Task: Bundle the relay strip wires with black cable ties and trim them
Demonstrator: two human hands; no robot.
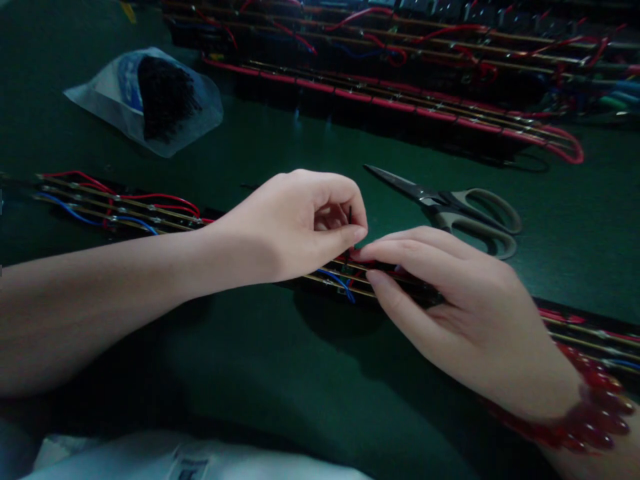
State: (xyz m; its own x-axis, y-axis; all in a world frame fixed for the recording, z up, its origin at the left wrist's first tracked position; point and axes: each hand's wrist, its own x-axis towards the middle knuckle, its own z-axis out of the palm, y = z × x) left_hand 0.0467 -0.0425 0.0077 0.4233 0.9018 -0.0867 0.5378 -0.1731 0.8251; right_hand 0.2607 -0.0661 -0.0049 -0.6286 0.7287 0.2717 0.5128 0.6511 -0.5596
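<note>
My left hand (295,223) is closed, its thumb and index finger pinching a thin black cable tie (351,215). The tie stands upright over a long wired strip (130,208) with brass-coloured rails and red and blue wires. My right hand (465,313), a red bead bracelet on its wrist, lies over the same strip. Its index fingertip is by the red wires close to the tie, and its thumb presses at the near rail. A blue wire (340,281) loops along the strip beneath my left hand. Both hands hide parts of the strip.
Scissors (440,207) with grey handles lie just behind my right hand. A clear plastic bag (210,110) full of black cable ties is at the back left. More wired strips (400,100) lie across the back of the green table (240,360).
</note>
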